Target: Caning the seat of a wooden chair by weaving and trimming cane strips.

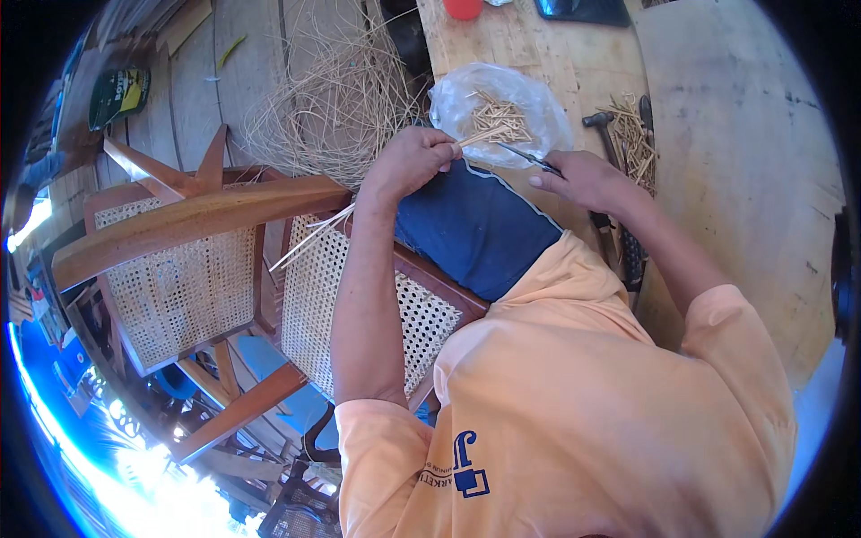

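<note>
My left hand (415,163) is closed round a small bundle of thin pale cane strips (484,135). Their long tails (309,240) trail out behind the wrist, over the chair. In my right hand (583,179) are slim dark scissors (529,158), their tips at the short ends of the strips. Whether the blades are apart is too small to tell. Just beyond and below the tips lies an open clear plastic bag (448,100) holding many short cut cane pieces (498,117). Dark blue cloth (475,229) covers my lap under both hands.
A wooden chair (206,211) with woven cane panels lies tipped at the left. Tangled cane strands (314,108) cover the floorboards beyond it. On the right, a hammer (603,133) lies beside a pile of cane bits (635,148), with a plywood sheet (735,152) further right.
</note>
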The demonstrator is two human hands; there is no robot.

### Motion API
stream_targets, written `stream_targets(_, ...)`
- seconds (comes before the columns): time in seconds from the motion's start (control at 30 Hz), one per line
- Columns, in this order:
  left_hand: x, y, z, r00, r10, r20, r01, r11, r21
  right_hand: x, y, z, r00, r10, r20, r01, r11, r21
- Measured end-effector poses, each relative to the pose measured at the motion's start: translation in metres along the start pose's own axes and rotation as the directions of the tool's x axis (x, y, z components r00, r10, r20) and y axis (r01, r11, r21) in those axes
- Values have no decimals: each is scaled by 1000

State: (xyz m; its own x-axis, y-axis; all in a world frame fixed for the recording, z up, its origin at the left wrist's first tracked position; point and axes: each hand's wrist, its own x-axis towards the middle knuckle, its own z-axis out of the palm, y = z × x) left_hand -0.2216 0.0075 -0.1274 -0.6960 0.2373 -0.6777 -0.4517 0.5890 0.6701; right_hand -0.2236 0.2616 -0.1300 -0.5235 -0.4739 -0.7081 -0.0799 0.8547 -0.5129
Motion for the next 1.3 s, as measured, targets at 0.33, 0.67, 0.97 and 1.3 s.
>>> stream_targets(0.33,0,10,0,997,-36,69,33,999,37,17,-10,-2,999,-45,2,45,998,-44)
stream_targets(0.67,12,9,2,993,-20,115,11,997,81,21,-6,2,999,-41,2,41,998,-48)
stream_targets(0.97,32,8,12,994,19,112,-40,981,191,23,9,5,999,22,-32,-22,1000,-16)
stream_targets(1.3,-104,15,32,875,-102,-473,28,987,-161,-53,22,59,946,213,-246,-281,916,-288)
